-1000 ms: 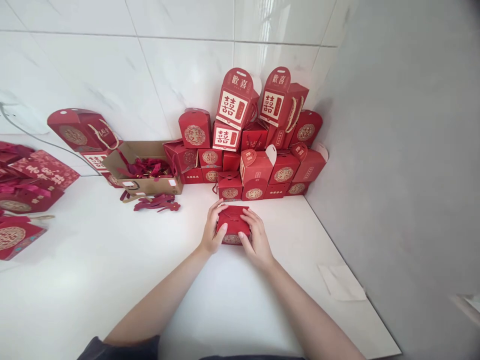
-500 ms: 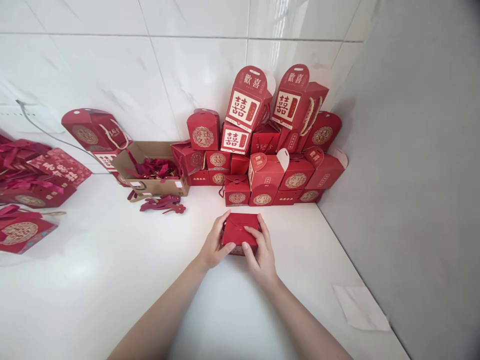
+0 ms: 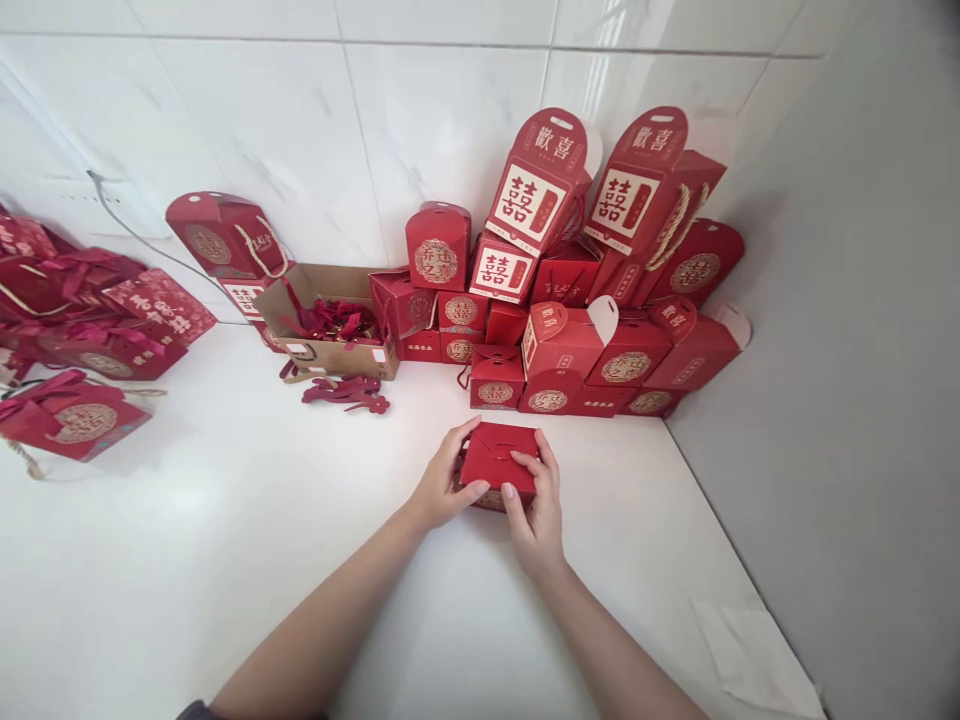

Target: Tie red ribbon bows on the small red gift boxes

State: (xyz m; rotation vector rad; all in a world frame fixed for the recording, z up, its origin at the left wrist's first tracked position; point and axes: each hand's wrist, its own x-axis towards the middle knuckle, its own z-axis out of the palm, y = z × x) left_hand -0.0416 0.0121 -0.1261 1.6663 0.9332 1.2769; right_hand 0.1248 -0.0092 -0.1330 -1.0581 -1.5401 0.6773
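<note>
A small red gift box (image 3: 491,445) with a folded, slotted lid sits on the white table, between both hands. My left hand (image 3: 448,482) grips its left side, thumb on the near lid edge and fingers round the far-left corner. Around the right side curls my right hand (image 3: 541,505); one of its fingers rests on the lid near the slot and its thumb presses the front edge. Gold patterning shows on the box's front, partly hidden by the thumbs.
Stacked red gift boxes (image 3: 551,400) stand against the tiled wall behind. A cardboard box (image 3: 337,355) holds dark red ribbons, with more ribbons (image 3: 346,393) before it. Ribboned boxes (image 3: 86,420) are at left. A grey wall (image 3: 847,400) borders the right; white paper (image 3: 754,650) lies beside it.
The camera view has shifted, so the surroundings sit differently in the picture. Both hands keep their hold on the gift box, with barely any change in the fingers.
</note>
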